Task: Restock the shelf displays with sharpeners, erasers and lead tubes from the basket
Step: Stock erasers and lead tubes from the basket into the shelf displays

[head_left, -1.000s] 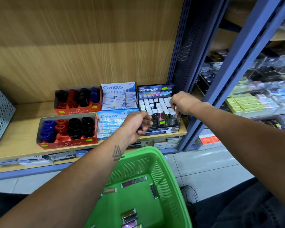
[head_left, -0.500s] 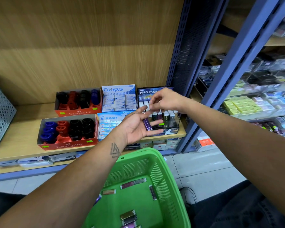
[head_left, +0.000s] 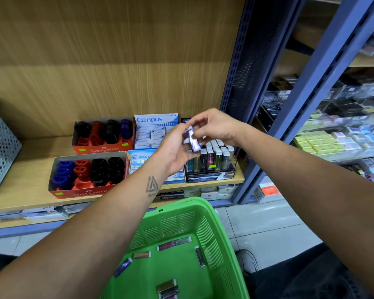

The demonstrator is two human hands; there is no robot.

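While both hands [head_left: 175, 152] meet, a purple lead tube [head_left: 192, 140] sits pinched between their fingers [head_left: 200, 124]

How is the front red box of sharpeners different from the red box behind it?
The front red cardboard box of sharpeners looks wider and holds blue, red and two columns of black ones; the rear red cardboard box of sharpeners runs black, red, black, blue. The front box sits at the wooden shelf edge, the rear box against the back panel. Both say Faber-Castell and carry green stickers.
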